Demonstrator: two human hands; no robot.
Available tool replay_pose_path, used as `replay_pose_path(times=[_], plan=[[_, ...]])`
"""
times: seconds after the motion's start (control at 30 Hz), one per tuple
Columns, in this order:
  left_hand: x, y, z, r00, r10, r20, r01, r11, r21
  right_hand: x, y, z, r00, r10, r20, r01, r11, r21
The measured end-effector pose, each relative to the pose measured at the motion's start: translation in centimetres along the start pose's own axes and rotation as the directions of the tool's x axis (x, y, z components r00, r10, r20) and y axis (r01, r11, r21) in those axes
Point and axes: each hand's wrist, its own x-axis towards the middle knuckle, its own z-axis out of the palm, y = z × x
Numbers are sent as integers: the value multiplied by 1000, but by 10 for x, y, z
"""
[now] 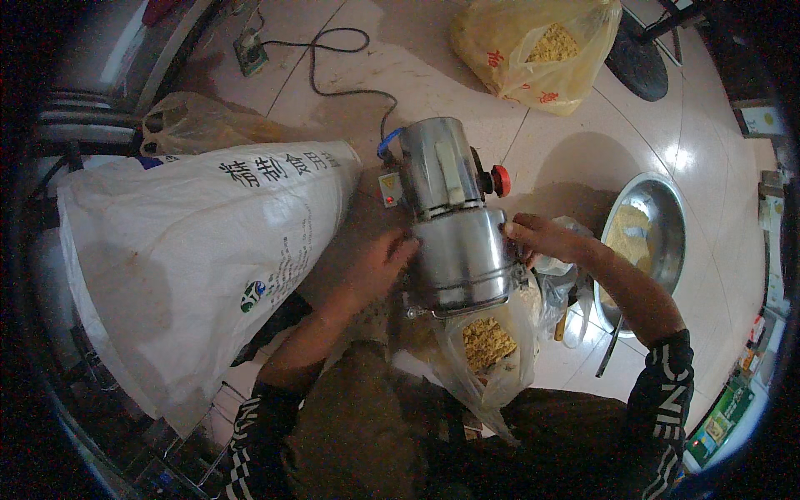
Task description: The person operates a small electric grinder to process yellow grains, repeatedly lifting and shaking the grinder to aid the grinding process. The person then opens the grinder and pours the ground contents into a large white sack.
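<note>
Before me is a stainless-steel grinder with a red knob on its right side and a small switch box, lit red, on its left. My left hand is at the grinder's left side, slightly blurred; its grip is unclear. With curled fingers, my right hand holds the metal body's right side. A wire clasp runs along the rim nearest me. Just below that rim, a clear plastic bag holds yellowish-brown dry pieces.
At right, a metal basin contains tan powder; a dark thin handle lies by it. A yellow bag of similar pieces stands ahead. A large white woven sack fills the left. A black cord reaches a socket block.
</note>
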Motion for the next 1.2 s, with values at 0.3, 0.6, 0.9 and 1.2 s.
replay_pose_path(times=[0.3,0.6,0.9,1.2], plan=[[21,27,-34,926,79,-368,-149,975,-165,-16,-49,-13,988,-83,-131,134,882,452],[67,23,-46,854,182,-487,-477,647,-595,27,-88,-32,914,-200,-353,380,728,571],[104,12,-49,931,98,-351,-364,302,-881,66,-98,-41,864,-260,-431,440,808,392],[113,15,-46,934,-51,-353,-320,316,-893,77,-90,-47,854,-319,-411,448,853,269]])
